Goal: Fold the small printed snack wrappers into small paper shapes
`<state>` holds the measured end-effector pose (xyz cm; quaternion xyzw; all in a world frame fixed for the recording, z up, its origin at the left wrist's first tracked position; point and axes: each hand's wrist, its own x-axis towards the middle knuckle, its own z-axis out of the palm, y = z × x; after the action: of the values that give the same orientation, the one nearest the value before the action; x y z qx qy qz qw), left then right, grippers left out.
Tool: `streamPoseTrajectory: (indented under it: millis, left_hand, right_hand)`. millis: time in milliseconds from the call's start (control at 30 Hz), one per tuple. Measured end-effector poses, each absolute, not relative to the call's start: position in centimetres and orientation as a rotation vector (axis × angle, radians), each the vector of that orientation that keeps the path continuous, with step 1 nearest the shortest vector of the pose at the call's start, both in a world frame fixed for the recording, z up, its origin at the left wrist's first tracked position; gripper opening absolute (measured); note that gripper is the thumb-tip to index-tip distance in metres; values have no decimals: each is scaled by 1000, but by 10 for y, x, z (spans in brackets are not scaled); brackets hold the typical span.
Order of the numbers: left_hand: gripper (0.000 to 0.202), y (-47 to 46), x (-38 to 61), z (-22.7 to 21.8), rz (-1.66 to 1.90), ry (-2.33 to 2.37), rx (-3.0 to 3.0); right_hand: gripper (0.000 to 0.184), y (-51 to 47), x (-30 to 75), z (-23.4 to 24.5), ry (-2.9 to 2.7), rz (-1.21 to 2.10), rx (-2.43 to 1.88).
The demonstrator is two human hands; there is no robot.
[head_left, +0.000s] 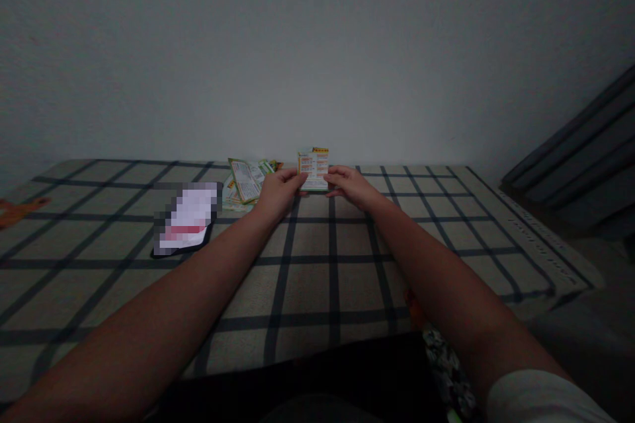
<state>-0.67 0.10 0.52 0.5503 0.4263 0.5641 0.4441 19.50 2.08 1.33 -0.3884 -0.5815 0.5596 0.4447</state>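
Observation:
Between my two hands a small printed packet (313, 169) is held up, its text side facing me, white with orange and green print and a yellow strip at the top right. My left hand (280, 190) pinches its lower left edge, thumb in front. The lower right edge is gripped by my right hand (350, 185), also with the thumb in front. Just left of my left hand lies a loose pile of similar printed packets (245, 182), partly hidden behind that hand.
A phone (187, 218) with a lit, blurred screen lies left of the packets. A checked cloth (307, 277) covers the table, which meets a plain wall (317, 53) at the back. Something orange (22, 210) sits at the left edge, and dark folded fabric (585, 152) at the right.

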Motion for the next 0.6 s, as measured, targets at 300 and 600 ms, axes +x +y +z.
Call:
streamPoseTrajectory:
  millis: [300,600]
  left_hand:
    - [37,-2,-5,4,1337,1077,1402]
    - [46,-7,-1,8,1213,950,1360]
  right_hand:
    - [30,25,193,11,-1371,1342,-882]
    - [34,23,189,12,-1193,1312,-806]
